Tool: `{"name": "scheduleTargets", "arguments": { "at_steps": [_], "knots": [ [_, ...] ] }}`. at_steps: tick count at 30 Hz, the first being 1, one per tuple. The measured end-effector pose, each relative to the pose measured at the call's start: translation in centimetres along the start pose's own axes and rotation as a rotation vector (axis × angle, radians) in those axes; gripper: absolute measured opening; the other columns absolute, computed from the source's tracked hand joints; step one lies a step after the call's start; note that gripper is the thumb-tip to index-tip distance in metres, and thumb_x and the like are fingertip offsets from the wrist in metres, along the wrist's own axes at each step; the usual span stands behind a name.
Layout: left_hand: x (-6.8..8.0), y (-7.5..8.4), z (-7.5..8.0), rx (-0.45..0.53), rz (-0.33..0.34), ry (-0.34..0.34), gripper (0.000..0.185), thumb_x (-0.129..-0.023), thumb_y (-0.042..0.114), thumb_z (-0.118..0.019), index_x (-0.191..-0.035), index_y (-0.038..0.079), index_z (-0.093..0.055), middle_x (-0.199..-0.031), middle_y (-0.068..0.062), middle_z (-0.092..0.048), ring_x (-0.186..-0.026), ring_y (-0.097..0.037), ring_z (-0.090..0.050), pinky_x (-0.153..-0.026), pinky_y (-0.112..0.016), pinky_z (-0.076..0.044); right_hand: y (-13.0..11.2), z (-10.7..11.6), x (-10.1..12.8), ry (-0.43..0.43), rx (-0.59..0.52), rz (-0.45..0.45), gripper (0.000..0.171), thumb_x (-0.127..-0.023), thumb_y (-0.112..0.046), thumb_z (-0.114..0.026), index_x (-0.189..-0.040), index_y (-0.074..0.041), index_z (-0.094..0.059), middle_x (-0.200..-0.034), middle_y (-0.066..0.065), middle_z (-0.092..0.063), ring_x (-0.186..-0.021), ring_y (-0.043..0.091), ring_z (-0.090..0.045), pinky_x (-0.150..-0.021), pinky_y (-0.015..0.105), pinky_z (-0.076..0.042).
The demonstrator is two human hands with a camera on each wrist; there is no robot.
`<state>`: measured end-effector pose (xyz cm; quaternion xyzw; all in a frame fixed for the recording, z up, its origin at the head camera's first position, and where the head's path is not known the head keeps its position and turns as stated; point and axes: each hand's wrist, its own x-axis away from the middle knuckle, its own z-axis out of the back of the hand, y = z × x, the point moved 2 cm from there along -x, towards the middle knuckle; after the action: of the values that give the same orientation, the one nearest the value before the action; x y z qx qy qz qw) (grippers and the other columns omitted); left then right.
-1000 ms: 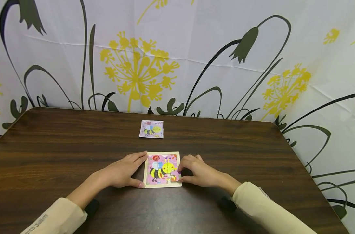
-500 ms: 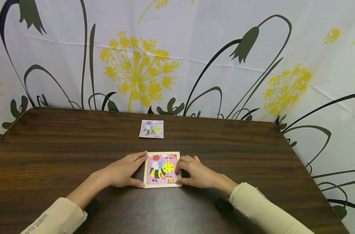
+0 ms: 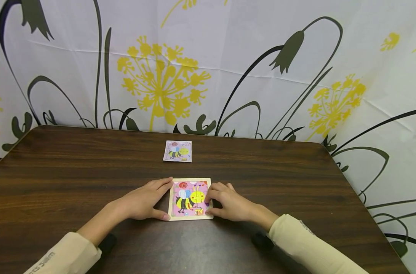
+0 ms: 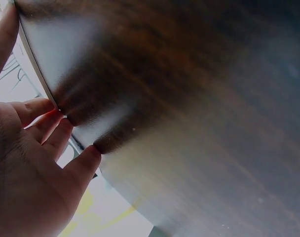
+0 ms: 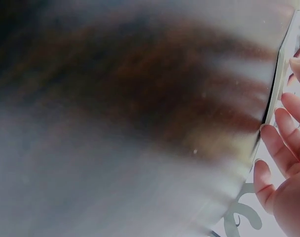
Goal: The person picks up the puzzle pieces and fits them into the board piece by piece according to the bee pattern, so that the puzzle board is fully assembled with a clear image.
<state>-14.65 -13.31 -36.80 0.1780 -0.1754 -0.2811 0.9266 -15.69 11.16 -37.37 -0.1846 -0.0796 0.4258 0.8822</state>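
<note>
A wooden-framed jigsaw puzzle [image 3: 189, 198] of a bee on pink lies flat on the table in the head view. My left hand [image 3: 144, 199] is spread along its left side, thumb at the near corner and fingertips at the far one. At the lower right corner, the thumb and bent fingers of my right hand [image 3: 232, 201] pinch a puzzle piece [image 3: 200, 210], which lies level with the pieces around it and is partly covered by the fingers. Both wrist views show the hands' fingertips [image 4: 93, 150] along the puzzle's edge, low over the tabletop.
A small picture card [image 3: 178, 151] with the same bee lies farther back on the dark wooden table [image 3: 263, 167]. Behind the table's far edge hangs a white flowered curtain [image 3: 228, 45].
The right hand has moved slightly left, bringing the tilted puzzle piece down into the frame's lower right corner. The left hand has stayed still. Over the last half second little differs.
</note>
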Motion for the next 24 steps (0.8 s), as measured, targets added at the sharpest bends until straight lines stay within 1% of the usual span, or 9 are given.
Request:
{"name": "scheduleTargets", "arguments": {
  "at_steps": [7,14,20,24],
  "knots": [
    [-0.02,-0.05,-0.01,-0.001,0.007,-0.003,0.092,-0.076,0.049,-0.068,-0.141,-0.002,-0.028,-0.147,-0.016,-0.022,-0.131,-0.037,-0.023,-0.099,-0.054,-0.028,-0.05,0.00,0.03,-0.015,-0.008,-0.005,0.021,-0.080,-0.025,-0.072,-0.094,-0.013,-0.062,-0.098,-0.003,-0.051,-0.097,0.012,-0.045,-0.077,0.032,-0.029],
    [-0.05,-0.07,-0.13,-0.002,-0.003,0.000,0.091,-0.076,0.049,-0.067,-0.141,-0.002,-0.028,-0.147,-0.017,-0.023,-0.131,-0.037,-0.024,-0.099,-0.054,-0.028,-0.23,0.01,-0.01,-0.020,-0.002,-0.006,0.022,-0.080,-0.027,-0.071,-0.095,-0.013,-0.062,-0.098,-0.003,-0.052,-0.096,0.012,-0.044,-0.076,0.032,-0.027],
    [-0.01,-0.01,-0.07,0.001,-0.004,0.001,0.091,-0.076,0.049,-0.068,-0.141,-0.002,-0.029,-0.146,-0.017,-0.023,-0.131,-0.037,-0.024,-0.099,-0.054,-0.028,-0.08,0.02,0.02,-0.032,-0.009,-0.024,0.022,-0.080,-0.026,-0.071,-0.096,-0.013,-0.062,-0.100,-0.002,-0.052,-0.100,0.013,-0.045,-0.076,0.032,-0.028],
    [0.02,0.03,0.05,0.001,-0.004,0.001,0.091,-0.076,0.049,-0.068,-0.141,-0.002,-0.029,-0.146,-0.018,-0.023,-0.131,-0.037,-0.024,-0.099,-0.054,-0.027,-0.05,0.16,-0.03,-0.040,-0.010,-0.018,0.022,-0.080,-0.025,-0.071,-0.096,-0.013,-0.062,-0.099,-0.002,-0.052,-0.100,0.013,-0.045,-0.076,0.032,-0.028]
  ]
}}
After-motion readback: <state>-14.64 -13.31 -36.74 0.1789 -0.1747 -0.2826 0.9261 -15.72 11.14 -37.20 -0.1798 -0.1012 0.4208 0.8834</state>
